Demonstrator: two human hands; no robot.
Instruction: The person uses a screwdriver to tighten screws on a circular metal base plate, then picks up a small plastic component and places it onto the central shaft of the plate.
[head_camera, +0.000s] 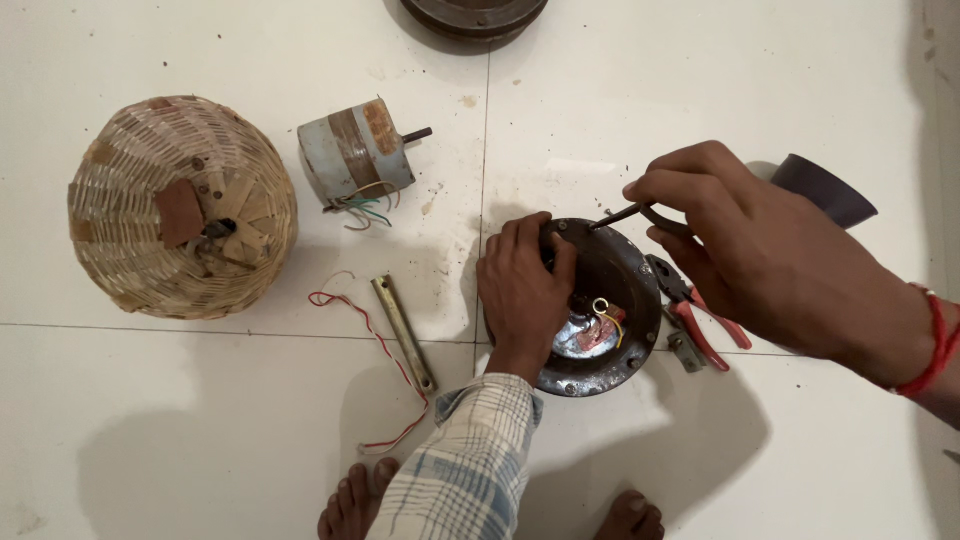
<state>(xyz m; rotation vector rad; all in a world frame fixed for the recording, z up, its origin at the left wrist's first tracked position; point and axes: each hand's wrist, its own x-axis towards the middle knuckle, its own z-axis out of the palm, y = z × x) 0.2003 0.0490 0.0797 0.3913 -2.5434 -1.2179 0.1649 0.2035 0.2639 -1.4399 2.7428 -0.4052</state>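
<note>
The left hand (522, 290) presses down on the rim of a round dark metal motor housing (610, 300), which lies on the white tiled floor (700, 80). The right hand (760, 250) pinches a thin dark tool (622, 214), its tip at the housing's upper edge. Red-handled pliers (700, 320) lie just beside the housing. A woven basket (180, 205) and a small grey motor (355, 150) are well apart, to the left.
</note>
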